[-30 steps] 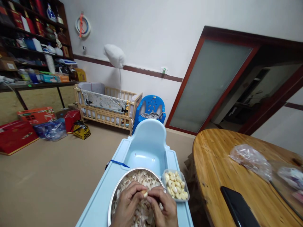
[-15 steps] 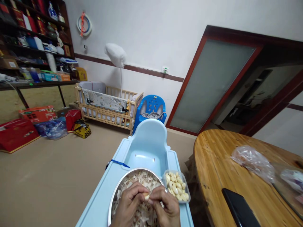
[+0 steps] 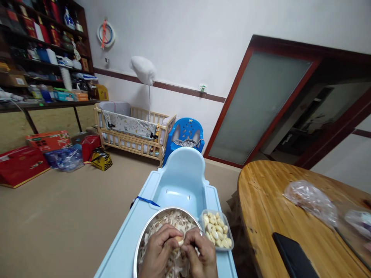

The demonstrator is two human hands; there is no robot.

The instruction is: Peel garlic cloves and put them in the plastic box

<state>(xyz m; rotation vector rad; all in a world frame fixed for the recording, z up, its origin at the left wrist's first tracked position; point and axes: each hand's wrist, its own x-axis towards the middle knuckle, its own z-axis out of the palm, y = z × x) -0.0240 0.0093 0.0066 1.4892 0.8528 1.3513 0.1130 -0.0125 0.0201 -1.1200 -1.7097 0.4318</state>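
Note:
My left hand point(image 3: 160, 249) pinches a garlic clove point(image 3: 180, 241) between thumb and forefinger, above a round metal bowl point(image 3: 135, 255). Against the clove's right side, my right hand point(image 3: 199, 251) has its thumb and fingertips closed together, gripping at its skin or end. Papery garlic skins point(image 3: 174, 220) fill the bowl beneath both hands. Just right of the bowl, a clear plastic container point(image 3: 231, 235) holds several peeled garlic cloves point(image 3: 216, 229). Bowl and container rest on the tray of a light blue high chair point(image 3: 185, 166).
A wooden table point(image 3: 261, 200) stands at the right with a black phone point(image 3: 294, 253) and a clear plastic bag point(image 3: 310, 199). Beyond the high chair are a blue child's chair point(image 3: 188, 129) and a wooden crib point(image 3: 133, 144). Bags point(image 3: 23, 166) lie on the floor at left.
My right hand has shifted slightly left and its fingers have curled in closer to the clove. The left hand keeps its hold; the view has tilted a little.

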